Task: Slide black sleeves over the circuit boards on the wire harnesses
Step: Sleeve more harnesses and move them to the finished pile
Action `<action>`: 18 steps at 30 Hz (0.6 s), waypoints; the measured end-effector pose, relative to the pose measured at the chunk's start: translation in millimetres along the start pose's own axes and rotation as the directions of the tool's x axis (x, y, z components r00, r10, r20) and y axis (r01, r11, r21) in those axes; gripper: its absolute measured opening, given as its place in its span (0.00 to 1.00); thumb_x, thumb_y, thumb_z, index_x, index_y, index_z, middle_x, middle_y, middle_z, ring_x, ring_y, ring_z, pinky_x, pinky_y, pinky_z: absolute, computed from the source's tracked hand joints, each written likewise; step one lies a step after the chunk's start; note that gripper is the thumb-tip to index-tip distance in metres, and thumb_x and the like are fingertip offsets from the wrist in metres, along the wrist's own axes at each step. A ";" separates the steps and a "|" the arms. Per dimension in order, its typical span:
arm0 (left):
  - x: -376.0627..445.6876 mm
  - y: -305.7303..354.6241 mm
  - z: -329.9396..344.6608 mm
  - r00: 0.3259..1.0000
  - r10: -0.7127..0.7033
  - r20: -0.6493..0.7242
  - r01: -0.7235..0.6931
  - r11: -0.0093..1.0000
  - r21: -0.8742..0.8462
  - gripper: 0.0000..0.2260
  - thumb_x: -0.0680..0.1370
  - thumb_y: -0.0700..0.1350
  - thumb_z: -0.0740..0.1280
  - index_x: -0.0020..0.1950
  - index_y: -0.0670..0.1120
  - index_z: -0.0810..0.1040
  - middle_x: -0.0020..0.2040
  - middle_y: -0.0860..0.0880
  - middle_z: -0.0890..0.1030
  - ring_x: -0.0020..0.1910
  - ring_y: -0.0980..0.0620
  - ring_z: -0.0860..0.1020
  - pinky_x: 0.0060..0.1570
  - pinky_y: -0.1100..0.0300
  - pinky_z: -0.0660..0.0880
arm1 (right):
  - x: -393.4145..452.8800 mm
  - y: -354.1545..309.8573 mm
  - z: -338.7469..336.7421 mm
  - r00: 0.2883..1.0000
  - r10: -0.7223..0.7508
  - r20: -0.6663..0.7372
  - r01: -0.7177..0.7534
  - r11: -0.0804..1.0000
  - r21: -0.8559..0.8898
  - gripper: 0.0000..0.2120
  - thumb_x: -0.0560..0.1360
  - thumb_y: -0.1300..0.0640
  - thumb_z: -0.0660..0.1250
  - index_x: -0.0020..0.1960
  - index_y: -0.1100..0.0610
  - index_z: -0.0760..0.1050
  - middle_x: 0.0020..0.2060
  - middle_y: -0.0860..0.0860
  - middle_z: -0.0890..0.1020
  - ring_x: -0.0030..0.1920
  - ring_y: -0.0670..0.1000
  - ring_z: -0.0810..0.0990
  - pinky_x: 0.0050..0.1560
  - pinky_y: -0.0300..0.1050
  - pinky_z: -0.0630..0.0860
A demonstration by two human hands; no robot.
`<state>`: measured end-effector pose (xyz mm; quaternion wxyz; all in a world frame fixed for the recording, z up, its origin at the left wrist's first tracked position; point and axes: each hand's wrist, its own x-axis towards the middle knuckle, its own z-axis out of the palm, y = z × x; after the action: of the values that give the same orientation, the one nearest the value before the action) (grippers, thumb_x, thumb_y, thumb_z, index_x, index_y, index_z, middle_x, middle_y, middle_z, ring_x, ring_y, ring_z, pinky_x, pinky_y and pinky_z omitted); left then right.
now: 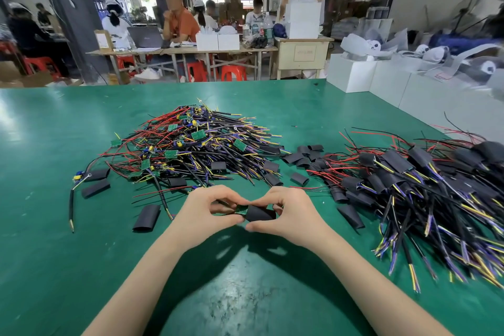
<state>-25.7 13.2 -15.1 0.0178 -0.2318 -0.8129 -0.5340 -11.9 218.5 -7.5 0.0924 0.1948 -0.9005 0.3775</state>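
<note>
Black sleeve half over the circuit board, your fingers pinching both; unsleeved pile beyond it remains, sleeved pile right.

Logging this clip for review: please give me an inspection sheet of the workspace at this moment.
Surface: green table, scuffed near the front edge.
Job's things: bare-board pile centre; sleeved pile right; green board partly inside black sleeve.
Clutter: loose sleeves scattered around the piles.
Grippers: left hand pinches the board; right hand pinches the sleeve.
Cables: stray harness lies apart at left.
Surroundings: white boxes at right; people at far tables; red stools.
</note>
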 end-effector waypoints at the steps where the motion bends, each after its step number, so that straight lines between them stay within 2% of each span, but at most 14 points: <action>1: -0.2 0.4 0.8 1.000 0.008 0.004 -0.008 1.000 0.009 0.14 0.68 0.33 0.76 0.48 0.49 0.85 0.45 0.51 0.84 0.47 0.52 0.82 0.49 0.65 0.78 | -0.2 0.0 0.4 1.000 0.006 -0.006 -0.006 1.000 0.000 0.16 0.61 0.44 0.79 0.48 0.42 0.84 0.34 0.45 0.78 0.33 0.40 0.70 0.33 0.37 0.62; 3: -0.3 1.8 0.4 1.000 0.014 0.016 -0.014 1.000 -0.010 0.16 0.70 0.32 0.75 0.52 0.49 0.84 0.47 0.51 0.84 0.48 0.52 0.82 0.49 0.65 0.78 | 0.0 1.6 -1.2 0.999 0.027 -0.021 -0.026 0.999 0.018 0.15 0.61 0.44 0.79 0.47 0.42 0.84 0.36 0.45 0.80 0.33 0.41 0.70 0.35 0.39 0.64; 6: 0.2 3.8 -3.0 1.000 -0.022 -0.007 0.020 0.988 -0.150 0.18 0.70 0.31 0.74 0.57 0.45 0.80 0.48 0.46 0.85 0.47 0.48 0.84 0.48 0.63 0.78 | -0.3 3.4 -3.6 0.998 0.049 -0.039 -0.046 0.997 0.054 0.15 0.61 0.46 0.80 0.47 0.44 0.84 0.38 0.45 0.81 0.37 0.41 0.74 0.39 0.39 0.69; 8: 0.3 4.9 -2.6 0.999 -0.044 -0.031 0.038 0.983 -0.180 0.17 0.70 0.31 0.75 0.55 0.44 0.80 0.47 0.44 0.85 0.46 0.47 0.84 0.47 0.63 0.78 | -1.3 1.7 -2.5 0.998 0.042 -0.047 -0.039 0.997 0.067 0.17 0.61 0.47 0.80 0.49 0.46 0.84 0.39 0.45 0.81 0.42 0.42 0.77 0.45 0.42 0.74; 11: 0.0 5.1 -0.1 0.999 -0.029 -0.027 0.024 0.985 -0.172 0.14 0.68 0.31 0.76 0.51 0.43 0.81 0.46 0.43 0.85 0.44 0.47 0.84 0.48 0.60 0.79 | -1.7 -0.8 0.2 0.999 0.013 -0.050 -0.011 0.999 0.045 0.18 0.62 0.48 0.80 0.50 0.50 0.84 0.40 0.45 0.81 0.43 0.45 0.79 0.49 0.46 0.75; 15: 0.9 4.9 2.9 0.998 0.024 -0.052 -0.032 0.987 -0.157 0.13 0.68 0.30 0.76 0.47 0.44 0.82 0.45 0.45 0.85 0.43 0.48 0.84 0.46 0.62 0.79 | -1.5 0.7 -0.1 0.998 0.020 -0.057 -0.014 0.994 0.108 0.18 0.62 0.52 0.80 0.50 0.53 0.85 0.40 0.47 0.82 0.43 0.45 0.79 0.48 0.43 0.75; 18: 1.5 5.0 6.4 0.997 0.024 -0.078 -0.034 0.992 -0.126 0.13 0.68 0.33 0.77 0.44 0.49 0.83 0.43 0.47 0.86 0.42 0.50 0.84 0.46 0.64 0.79 | -2.8 0.5 0.9 0.998 0.005 -0.062 0.003 0.993 0.121 0.17 0.63 0.52 0.80 0.51 0.52 0.84 0.39 0.48 0.81 0.38 0.41 0.76 0.39 0.35 0.68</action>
<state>-23.7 21.0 -13.1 0.0418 -0.2238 -0.7726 -0.5927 -9.7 218.9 -9.4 0.1082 0.1878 -0.8728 0.4373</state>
